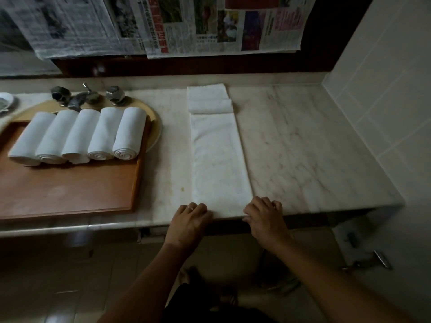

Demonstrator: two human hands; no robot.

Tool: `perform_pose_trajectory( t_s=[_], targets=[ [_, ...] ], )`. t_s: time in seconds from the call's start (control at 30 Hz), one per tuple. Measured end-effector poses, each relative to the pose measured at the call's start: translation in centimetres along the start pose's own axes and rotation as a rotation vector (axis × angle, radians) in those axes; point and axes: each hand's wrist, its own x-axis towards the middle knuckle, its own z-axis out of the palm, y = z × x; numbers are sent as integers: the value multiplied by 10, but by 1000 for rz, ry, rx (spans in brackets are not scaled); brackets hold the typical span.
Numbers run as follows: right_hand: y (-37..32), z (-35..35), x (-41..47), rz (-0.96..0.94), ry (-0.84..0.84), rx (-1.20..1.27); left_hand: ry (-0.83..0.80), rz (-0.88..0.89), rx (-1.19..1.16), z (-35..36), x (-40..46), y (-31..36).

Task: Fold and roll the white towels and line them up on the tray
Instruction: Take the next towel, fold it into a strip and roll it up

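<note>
A white towel [219, 157] lies folded into a long narrow strip on the marble counter, running from the front edge toward the back. My left hand [189, 221] grips its near left corner with curled fingers. My right hand [265, 217] grips the near right corner the same way. Several rolled white towels [79, 136] lie side by side at the far end of a wooden tray [70, 190] on the left. Beyond the strip's far end sits a small stack of folded white towels [210, 99].
The tray sits over a sink whose chrome tap and two handles [87, 96] stand behind the rolls. A white dish [4, 102] is at the far left. Newspapers [186, 24] hang on the back wall. A tiled wall [384, 89] closes off the counter's right end.
</note>
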Motion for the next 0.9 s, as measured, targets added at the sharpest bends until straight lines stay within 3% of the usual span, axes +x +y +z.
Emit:
perform_pose_trajectory(
  t_s=[0.57, 0.7, 0.8, 0.9],
  targets=[
    [5, -30, 37, 403, -258, 301, 4, -423, -229, -16, 28, 2],
    [3, -28, 31, 218, -74, 23, 27, -391, -118, -16, 23, 8],
    [5, -18, 21, -75, 9, -171, 49, -215, 25, -4, 17, 8],
    [7, -14, 12, -149, 8, -198, 69, -92, 118, 0, 20, 3]
  ],
)
